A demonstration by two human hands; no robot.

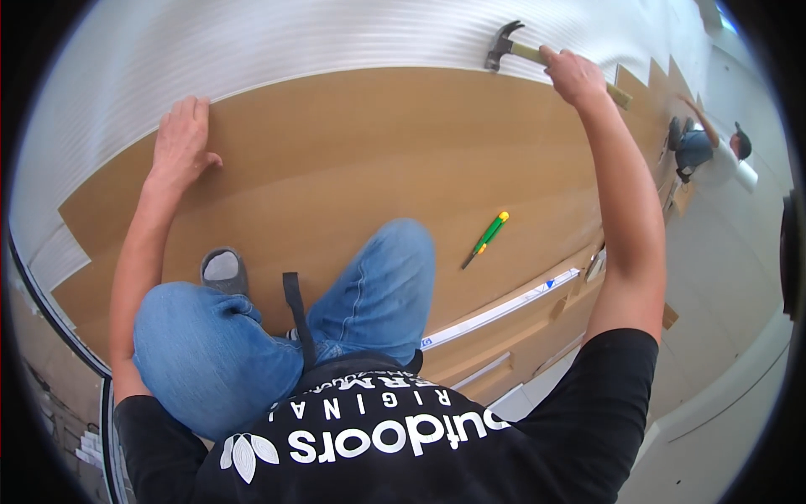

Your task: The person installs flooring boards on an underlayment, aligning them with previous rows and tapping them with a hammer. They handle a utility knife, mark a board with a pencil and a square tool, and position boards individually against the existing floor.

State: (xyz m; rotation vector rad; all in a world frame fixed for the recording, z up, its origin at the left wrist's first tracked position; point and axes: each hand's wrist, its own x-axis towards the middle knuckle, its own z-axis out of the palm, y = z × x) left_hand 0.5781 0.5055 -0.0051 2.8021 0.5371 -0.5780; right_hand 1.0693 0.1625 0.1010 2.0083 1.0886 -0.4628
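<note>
My right hand is closed around the handle of a claw hammer. The hammer's dark metal head points left, over the white ribbed sheet just beyond the brown boards' far edge. Farther left, my left hand lies flat on the far edge of the brown floorboards, thumb out to the side and fingertips at the rim. A green and yellow utility knife rests on the boards, right of my bent knee, touched by neither hand.
White ribbed underlay stretches beyond the boards. A long white strip lies near cardboard-coloured packaging at my right. Another person crouches at the far right, beside stepped board ends. A dark frame edge runs along the left.
</note>
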